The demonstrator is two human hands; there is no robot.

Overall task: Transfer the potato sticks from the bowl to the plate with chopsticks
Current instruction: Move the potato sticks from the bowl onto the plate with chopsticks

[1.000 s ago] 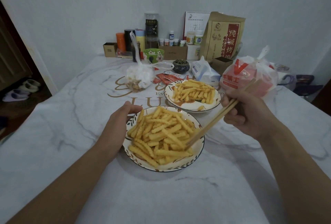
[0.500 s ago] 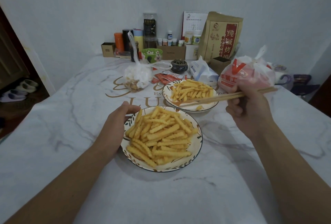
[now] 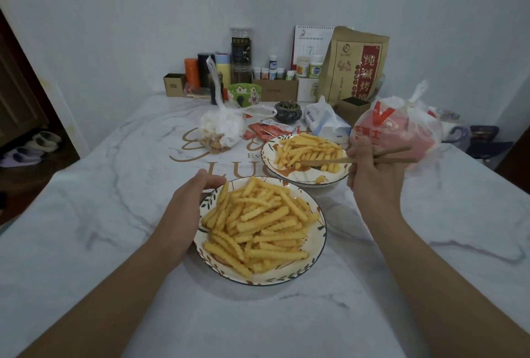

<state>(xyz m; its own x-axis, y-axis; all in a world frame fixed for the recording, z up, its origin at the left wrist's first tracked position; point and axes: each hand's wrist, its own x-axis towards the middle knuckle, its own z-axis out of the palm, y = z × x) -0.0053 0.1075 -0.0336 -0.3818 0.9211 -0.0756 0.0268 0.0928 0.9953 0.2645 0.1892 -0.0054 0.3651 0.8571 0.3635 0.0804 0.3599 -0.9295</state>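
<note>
The chopsticks [image 3: 338,160], gripped in the right hand [image 3: 372,174], have moved from the near bowl [image 3: 317,243] to over the far plate [image 3: 268,154]. Probably one stick is being dropped. The left hand [image 3: 186,214] still holds the bowl's rim; most potato sticks [image 3: 258,226] remain there.

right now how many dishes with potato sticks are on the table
2. The bowl sits nearest, its left rim held by the left hand. The plate lies just behind it to the right, under the chopsticks in the right hand.
</note>
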